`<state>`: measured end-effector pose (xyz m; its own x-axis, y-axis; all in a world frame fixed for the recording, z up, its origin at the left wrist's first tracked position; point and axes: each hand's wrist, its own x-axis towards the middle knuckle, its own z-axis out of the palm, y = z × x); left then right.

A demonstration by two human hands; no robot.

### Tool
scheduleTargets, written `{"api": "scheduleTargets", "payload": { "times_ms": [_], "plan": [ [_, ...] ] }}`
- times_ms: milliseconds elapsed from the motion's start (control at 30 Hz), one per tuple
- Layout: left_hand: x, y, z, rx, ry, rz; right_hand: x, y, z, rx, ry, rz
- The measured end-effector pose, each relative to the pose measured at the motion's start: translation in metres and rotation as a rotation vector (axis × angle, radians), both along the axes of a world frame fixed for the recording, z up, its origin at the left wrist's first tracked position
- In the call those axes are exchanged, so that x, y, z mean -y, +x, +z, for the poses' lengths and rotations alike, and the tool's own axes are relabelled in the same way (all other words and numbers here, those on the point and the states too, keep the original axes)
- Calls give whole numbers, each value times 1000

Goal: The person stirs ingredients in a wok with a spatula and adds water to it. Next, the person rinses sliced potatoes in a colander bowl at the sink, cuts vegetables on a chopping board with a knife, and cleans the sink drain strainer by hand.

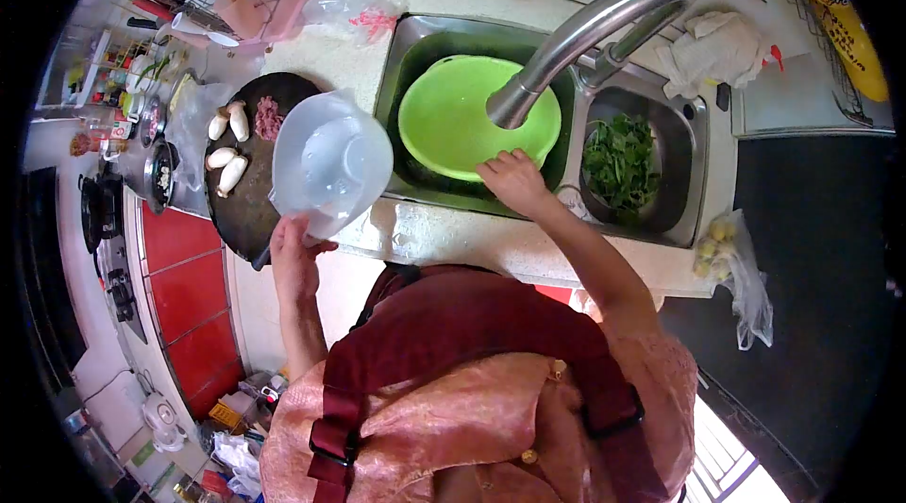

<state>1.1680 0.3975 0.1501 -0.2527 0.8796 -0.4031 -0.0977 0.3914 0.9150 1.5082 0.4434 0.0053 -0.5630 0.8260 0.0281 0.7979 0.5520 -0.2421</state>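
Observation:
My left hand (296,248) grips the near rim of a translucent plastic bowl (326,149), tilted over the counter beside the sink. At the near rim of a green plastic basin (453,116), my right hand (514,180) has its fingers curled over the edge. The basin sits in the larger sink compartment, under the faucet (604,22). Leafy greens (623,163) lie in the smaller compartment on the right. Left of the bowl, a dark round cutting board (247,210) carries several pale mushrooms (226,159) and a small heap of minced meat (269,118).
A clear bag of yellowish round produce (725,248) hangs at the counter's right edge. A crumpled cloth (713,55) lies behind the small compartment. Plastic bags (354,8) and a utensil holder (241,17) stand at the back left, and a pan (160,173) farther left.

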Motion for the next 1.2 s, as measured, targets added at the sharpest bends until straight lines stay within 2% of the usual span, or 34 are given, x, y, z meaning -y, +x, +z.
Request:
{"api": "scheduleTargets", "payload": {
  "times_ms": [67,167,233,267,333,433,533,667,767,867,933,1000,1067,1100,1167,1200],
  "plan": [
    [-11,9,-13,-42,-14,-56,6,1,-23,-31,-69,46],
    [-30,32,-26,-46,-52,-141,4,18,-39,-189,50,-96],
    [-41,49,-38,-78,-88,-182,-36,35,-16,-380,-164,-660],
    [-46,57,-48,-97,-100,-210,-61,50,-6,-532,135,-705],
    [-56,77,-63,-88,-104,-249,-106,73,9,-691,279,-838],
    [-69,105,-88,-57,-202,-298,-175,106,-29,-523,200,-766],
    [-76,127,-100,-72,-245,-370,-193,103,-37,-496,57,-692],
    [-83,147,-106,-32,-252,-459,-191,108,-31,-455,79,-666],
    [-86,154,-109,-94,-257,-492,-193,113,-17,-432,99,-684],
    [-86,153,-117,-197,-231,-574,-191,104,13,-280,174,-637],
    [-84,152,-122,-212,-201,-545,-199,101,8,-162,323,-464],
    [-81,151,-139,-290,-135,-464,-216,115,-27,109,350,-362],
    [-83,147,-138,-410,-97,-584,-212,114,-12,377,448,-170],
    [-82,150,-129,-481,-55,-583,-206,109,14,595,234,-150],
    [-75,151,-112,-528,-21,-521,-188,120,10,353,472,-173],
    [-71,147,-110,-470,-14,-509,-188,129,5,368,525,-208]
  ]
}}
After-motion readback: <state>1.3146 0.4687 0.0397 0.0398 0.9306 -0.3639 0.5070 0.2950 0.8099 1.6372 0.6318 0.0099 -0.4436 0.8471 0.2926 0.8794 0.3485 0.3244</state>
